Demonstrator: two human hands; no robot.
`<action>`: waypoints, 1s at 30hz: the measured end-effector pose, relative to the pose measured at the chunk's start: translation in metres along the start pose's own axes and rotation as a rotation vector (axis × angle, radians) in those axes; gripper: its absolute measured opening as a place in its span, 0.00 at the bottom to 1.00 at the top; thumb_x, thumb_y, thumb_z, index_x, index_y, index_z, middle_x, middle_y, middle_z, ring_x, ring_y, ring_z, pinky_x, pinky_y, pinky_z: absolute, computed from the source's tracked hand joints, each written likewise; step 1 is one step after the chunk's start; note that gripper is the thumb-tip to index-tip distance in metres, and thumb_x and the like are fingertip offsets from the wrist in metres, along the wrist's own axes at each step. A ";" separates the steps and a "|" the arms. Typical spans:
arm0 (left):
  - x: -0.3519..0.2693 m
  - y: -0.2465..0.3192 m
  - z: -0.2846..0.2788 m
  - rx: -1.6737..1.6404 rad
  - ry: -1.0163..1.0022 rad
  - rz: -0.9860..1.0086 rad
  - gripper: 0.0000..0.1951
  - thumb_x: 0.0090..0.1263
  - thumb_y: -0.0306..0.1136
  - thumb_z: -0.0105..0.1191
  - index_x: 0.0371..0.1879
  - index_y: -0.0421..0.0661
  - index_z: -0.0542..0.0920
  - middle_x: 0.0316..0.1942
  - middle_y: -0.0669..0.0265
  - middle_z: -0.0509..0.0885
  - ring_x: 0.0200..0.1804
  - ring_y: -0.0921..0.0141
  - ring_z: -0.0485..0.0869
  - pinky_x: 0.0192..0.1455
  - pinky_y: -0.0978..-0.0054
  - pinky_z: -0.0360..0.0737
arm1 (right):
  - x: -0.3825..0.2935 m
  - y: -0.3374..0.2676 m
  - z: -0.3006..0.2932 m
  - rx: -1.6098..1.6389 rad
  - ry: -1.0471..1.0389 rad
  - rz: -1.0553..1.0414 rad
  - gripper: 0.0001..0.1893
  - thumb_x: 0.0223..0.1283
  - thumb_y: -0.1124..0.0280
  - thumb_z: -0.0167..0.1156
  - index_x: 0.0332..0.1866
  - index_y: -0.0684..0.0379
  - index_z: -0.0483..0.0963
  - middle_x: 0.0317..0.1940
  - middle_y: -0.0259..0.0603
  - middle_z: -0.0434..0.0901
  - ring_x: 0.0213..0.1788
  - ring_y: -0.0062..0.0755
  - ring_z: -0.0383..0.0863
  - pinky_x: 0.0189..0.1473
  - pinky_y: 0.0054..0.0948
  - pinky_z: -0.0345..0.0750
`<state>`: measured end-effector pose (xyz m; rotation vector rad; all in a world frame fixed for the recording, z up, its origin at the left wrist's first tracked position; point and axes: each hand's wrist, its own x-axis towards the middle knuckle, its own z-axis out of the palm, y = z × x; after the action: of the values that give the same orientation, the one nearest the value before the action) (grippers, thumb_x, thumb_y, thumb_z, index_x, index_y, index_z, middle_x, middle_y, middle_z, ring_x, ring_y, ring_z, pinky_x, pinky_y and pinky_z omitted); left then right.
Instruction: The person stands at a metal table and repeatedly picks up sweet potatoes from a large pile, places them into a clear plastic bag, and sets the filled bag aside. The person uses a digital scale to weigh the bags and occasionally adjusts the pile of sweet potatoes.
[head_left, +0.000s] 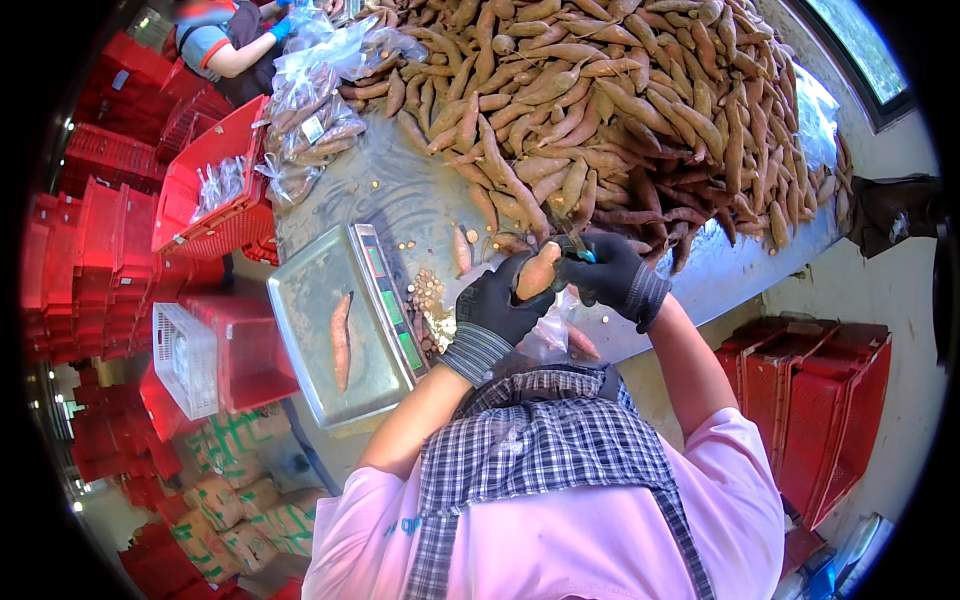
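My left hand (491, 298), in a black knit glove, grips a sweet potato (537, 273) with a pale cut end pointing away from me. My right hand (616, 271), gloved alike, is closed on a small knife (573, 235) with a bit of blue at its handle. The blade points away from me, close to the cut end; whether it touches cannot be made out. Under my hands lies a clear plastic bag (546, 330), partly hidden by them. To the left, one sweet potato (341, 341) rests on the steel pan of a weighing scale (300, 300).
A large heap of sweet potatoes (600, 97) covers the far side of the metal table (322, 202). Cut ends (426, 292) lie beside the scale. Bagged sweet potatoes (319, 124) and a red crate (217, 187) are at left, near another person (232, 52). Red crates (810, 397) stand at right.
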<state>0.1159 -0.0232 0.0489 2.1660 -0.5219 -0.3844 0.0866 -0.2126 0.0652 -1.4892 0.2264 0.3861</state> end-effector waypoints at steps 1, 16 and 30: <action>0.000 0.003 -0.001 0.014 -0.032 -0.029 0.27 0.51 0.38 0.65 0.51 0.43 0.74 0.37 0.56 0.83 0.40 0.63 0.83 0.43 0.70 0.78 | 0.001 0.001 0.002 -0.048 0.003 -0.029 0.10 0.54 0.69 0.58 0.38 0.65 0.76 0.20 0.32 0.74 0.18 0.18 0.71 0.21 0.20 0.71; -0.001 -0.003 -0.003 -0.031 -0.087 -0.111 0.29 0.51 0.39 0.66 0.52 0.42 0.73 0.40 0.57 0.83 0.43 0.68 0.83 0.45 0.73 0.78 | 0.003 0.004 -0.001 -0.011 0.010 0.030 0.12 0.56 0.64 0.57 0.37 0.64 0.76 0.20 0.36 0.76 0.16 0.21 0.72 0.19 0.23 0.71; -0.010 -0.024 0.000 0.033 -0.054 0.039 0.29 0.51 0.41 0.63 0.54 0.48 0.72 0.36 0.54 0.82 0.39 0.60 0.81 0.42 0.64 0.77 | 0.007 0.008 0.002 0.039 0.025 -0.012 0.11 0.51 0.69 0.57 0.35 0.66 0.76 0.19 0.35 0.76 0.19 0.20 0.74 0.21 0.22 0.72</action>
<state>0.1131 -0.0045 0.0304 2.1781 -0.6040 -0.4163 0.0899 -0.2096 0.0553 -1.4575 0.2433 0.3516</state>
